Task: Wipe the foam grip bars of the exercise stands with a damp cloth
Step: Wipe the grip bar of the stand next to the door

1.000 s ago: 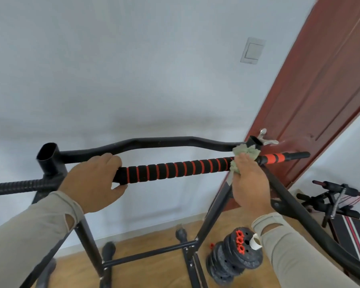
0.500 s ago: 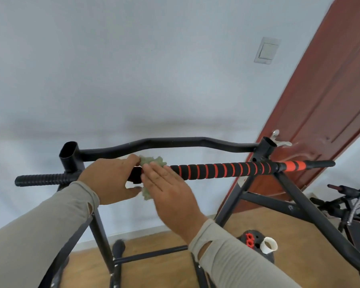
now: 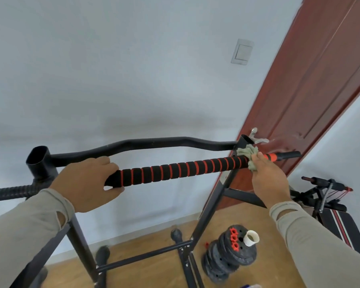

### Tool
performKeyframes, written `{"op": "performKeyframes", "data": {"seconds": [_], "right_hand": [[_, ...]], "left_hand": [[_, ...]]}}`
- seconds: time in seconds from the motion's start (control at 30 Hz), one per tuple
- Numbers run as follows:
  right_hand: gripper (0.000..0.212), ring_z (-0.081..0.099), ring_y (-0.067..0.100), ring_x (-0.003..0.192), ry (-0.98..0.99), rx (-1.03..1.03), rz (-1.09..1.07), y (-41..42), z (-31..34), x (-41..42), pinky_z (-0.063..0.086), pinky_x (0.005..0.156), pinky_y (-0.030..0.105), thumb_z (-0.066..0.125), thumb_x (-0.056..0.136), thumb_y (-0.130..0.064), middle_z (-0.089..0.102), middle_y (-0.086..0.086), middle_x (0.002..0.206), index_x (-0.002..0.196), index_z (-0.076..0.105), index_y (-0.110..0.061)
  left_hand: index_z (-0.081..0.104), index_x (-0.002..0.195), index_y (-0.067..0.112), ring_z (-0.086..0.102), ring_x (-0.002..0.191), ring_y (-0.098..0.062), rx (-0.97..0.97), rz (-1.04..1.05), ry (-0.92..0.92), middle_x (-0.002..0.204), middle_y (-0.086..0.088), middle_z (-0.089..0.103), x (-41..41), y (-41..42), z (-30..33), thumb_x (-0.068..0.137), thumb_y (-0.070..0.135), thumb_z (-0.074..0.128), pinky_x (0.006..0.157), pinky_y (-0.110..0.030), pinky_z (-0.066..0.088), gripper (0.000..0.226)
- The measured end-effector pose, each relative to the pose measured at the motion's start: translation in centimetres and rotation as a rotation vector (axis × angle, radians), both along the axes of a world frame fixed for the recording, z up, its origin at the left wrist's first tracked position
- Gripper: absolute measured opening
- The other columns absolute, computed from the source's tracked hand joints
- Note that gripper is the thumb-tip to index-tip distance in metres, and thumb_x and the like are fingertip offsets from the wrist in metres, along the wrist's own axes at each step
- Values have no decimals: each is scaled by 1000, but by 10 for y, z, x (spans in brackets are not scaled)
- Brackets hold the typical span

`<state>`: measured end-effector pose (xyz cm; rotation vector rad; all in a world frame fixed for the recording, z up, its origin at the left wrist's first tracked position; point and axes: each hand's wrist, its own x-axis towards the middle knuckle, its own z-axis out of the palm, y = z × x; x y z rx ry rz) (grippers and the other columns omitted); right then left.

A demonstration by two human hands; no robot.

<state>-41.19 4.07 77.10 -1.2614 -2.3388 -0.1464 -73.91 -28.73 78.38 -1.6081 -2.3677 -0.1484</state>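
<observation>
A pale wall (image 3: 133, 80) stood before me, with a light switch (image 3: 242, 51) near the reddish-brown door (image 3: 320, 90) on my right and a wooden floor (image 3: 150, 273) below. The black exercise stand (image 3: 208, 215) rose from that floor, its foam grip bar (image 3: 181, 169), black with orange rings, running across in front of me, and a bent black bar (image 3: 154, 142) behind it.

My left hand (image 3: 85, 183) held the bar's left end, my grip there closed round the foam with fingers over the top and thumb beneath. My right hand (image 3: 268, 179) was at the bar's right end, beside the upright post, its grip bunching the greenish cloth (image 3: 247, 154) against the foam. Beyond the cloth the bar's orange tip (image 3: 271, 156) stuck out toward the door.

On the floor beneath lay a stack of dark weight plates (image 3: 229, 256) with a white cup (image 3: 251, 238) on top, and a striped bench (image 3: 341, 225) stood farther right.
</observation>
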Motion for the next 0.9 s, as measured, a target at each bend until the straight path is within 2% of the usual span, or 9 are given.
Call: {"op": "performKeyframes", "data": {"seconds": [0.13,0.2,0.27,0.4,0.5,0.6,0.7,0.77,0.9], "right_hand": [[46,56,33,133,41,4,114,-45,-7,-36,41,113,45,60,90,4,60,14,143,135,62,-3],[46,52,28,138,123,-40,188,-75,-13,-60,38,118,43,59,93,2,58,11,146,138,61,-6],[44,56,26,134,245,-54,285,-111,-22,-89,43,115,47,56,95,1,62,10,141,138,60,-7],[42,53,26,137,271,80,648,-204,-41,-153,34,121,44,48,97,-7,63,12,140,136,62,-7],[38,47,21,142,203,98,809,-239,-41,-176,26,125,38,45,104,-17,59,8,145,138,62,-11],[41,44,22,144,92,201,878,-220,-38,-169,28,124,42,46,101,-8,55,8,149,139,61,-11],[44,46,22,143,7,262,827,-181,-34,-143,28,124,43,52,98,-5,53,9,150,141,58,-10],[52,53,23,138,5,257,710,-150,-28,-122,28,121,43,65,89,1,56,10,147,140,59,-8],[61,61,32,128,-23,115,442,-80,-15,-72,35,115,44,71,78,13,60,12,143,136,63,-4]], "left_hand": [[56,97,42,53,72,-4,50,10,-42,79,20,51,4,-4,-10,81,64,53,58,-20,45,28],[54,108,39,55,74,-4,47,15,-69,86,20,55,4,-2,-8,81,62,59,60,-21,45,36],[48,115,33,57,69,-5,41,49,-108,85,18,56,4,0,-4,82,57,66,56,-21,40,45],[42,96,29,52,52,-4,44,103,-166,64,13,52,2,4,2,82,50,69,49,-24,39,38],[36,85,33,53,56,-11,-31,104,-152,64,15,49,1,2,6,80,42,66,55,-29,40,32],[43,88,34,57,61,-14,-49,62,-127,61,17,48,4,-3,7,77,56,61,57,-28,40,31],[48,84,33,55,55,-5,-27,55,-127,60,15,53,3,-7,5,79,65,56,54,-26,45,33],[47,82,33,54,53,-4,-25,50,-115,60,13,55,1,-6,5,80,66,53,56,-25,48,33],[48,78,34,53,57,-3,-21,1,-67,66,14,54,-5,-4,0,79,70,46,58,-25,49,35]]}}
